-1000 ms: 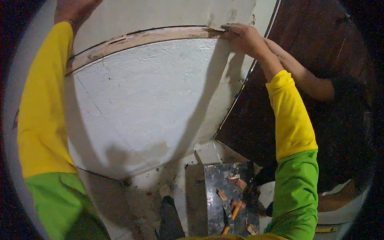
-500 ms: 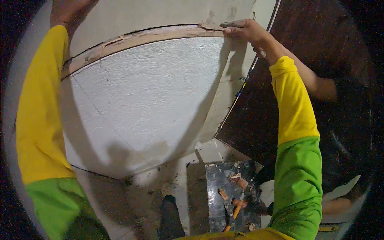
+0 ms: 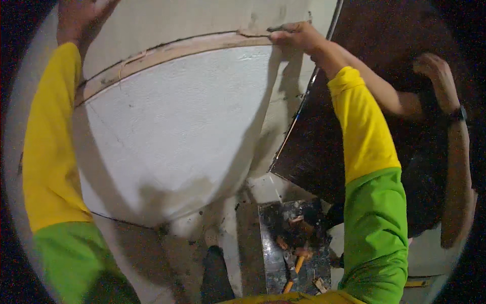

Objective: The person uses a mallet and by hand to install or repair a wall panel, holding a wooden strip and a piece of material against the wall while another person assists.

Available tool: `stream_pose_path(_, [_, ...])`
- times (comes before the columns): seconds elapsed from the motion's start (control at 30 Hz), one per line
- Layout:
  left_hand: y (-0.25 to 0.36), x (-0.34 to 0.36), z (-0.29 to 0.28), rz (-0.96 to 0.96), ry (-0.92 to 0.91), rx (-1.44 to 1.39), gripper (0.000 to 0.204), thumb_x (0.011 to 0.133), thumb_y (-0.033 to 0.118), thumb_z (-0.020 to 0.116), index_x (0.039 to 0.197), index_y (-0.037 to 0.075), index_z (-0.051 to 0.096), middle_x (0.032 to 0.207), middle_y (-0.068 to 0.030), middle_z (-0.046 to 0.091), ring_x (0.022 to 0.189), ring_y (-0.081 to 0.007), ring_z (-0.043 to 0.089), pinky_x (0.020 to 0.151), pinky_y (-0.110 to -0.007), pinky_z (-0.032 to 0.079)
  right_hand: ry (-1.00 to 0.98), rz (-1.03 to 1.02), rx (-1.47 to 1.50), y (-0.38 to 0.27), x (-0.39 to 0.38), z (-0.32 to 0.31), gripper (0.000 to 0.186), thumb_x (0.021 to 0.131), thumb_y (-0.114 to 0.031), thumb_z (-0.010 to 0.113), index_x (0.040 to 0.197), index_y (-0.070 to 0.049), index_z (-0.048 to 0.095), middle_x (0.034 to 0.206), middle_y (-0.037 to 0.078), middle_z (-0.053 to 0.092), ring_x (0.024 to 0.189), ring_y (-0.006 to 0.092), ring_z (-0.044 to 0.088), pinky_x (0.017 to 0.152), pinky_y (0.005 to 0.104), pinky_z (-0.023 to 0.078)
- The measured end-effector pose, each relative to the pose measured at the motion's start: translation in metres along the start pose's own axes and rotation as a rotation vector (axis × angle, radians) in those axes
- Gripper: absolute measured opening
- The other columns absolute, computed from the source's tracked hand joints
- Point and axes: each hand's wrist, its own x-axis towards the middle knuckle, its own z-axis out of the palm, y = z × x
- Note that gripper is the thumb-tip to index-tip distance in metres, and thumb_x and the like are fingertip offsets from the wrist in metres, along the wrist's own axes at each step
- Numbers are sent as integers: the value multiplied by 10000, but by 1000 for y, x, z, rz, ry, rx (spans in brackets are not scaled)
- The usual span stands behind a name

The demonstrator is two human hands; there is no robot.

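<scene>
A long, pale wooden strip lies against the wall, slightly bowed in this view, above a white textured panel. At the strip's right end is my right hand, its thumb and fingers closed on that end. My left hand is raised by the strip's left end, near the upper edge of the view. Its fingers are cut off by the frame, so their hold cannot be seen. A co-worker's forearm reaches in behind my right wrist, and that hand is mostly hidden by mine.
The co-worker's other arm, with a dark wristband, is bent upward at the right. A dark brown panel stands beside the wall. On the floor, a black board carries wood scraps and a hammer-like tool with an orange handle.
The co-worker's other arm has risen into view at the right. My view has shifted a little, while both my hands stay near the strip's ends.
</scene>
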Motion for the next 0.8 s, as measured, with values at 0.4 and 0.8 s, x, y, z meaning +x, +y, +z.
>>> stream_pose_path(0.4, [-4, -2, -7, 8, -50, -208, 886, 849, 737, 583, 1487, 124, 559, 1682, -151, 294, 1572, -395, 159, 1265, -583, 53, -17, -155, -127, -19, -5, 6, 406, 989, -374, 701, 1161, -8, 733, 984, 61, 733, 924, 170, 630, 878, 341, 509])
stream_pose_path(0.8, [-10, -2, 9, 1, -68, -109, 871, 870, 750, 557, 1500, 148, 549, 1687, -131, 293, 1573, -389, 162, 1271, -568, 55, 9, -441, -252, 1, 8, 7, 358, 1055, -361, 603, 1147, -32, 709, 908, 46, 655, 908, 149, 602, 833, 318, 497])
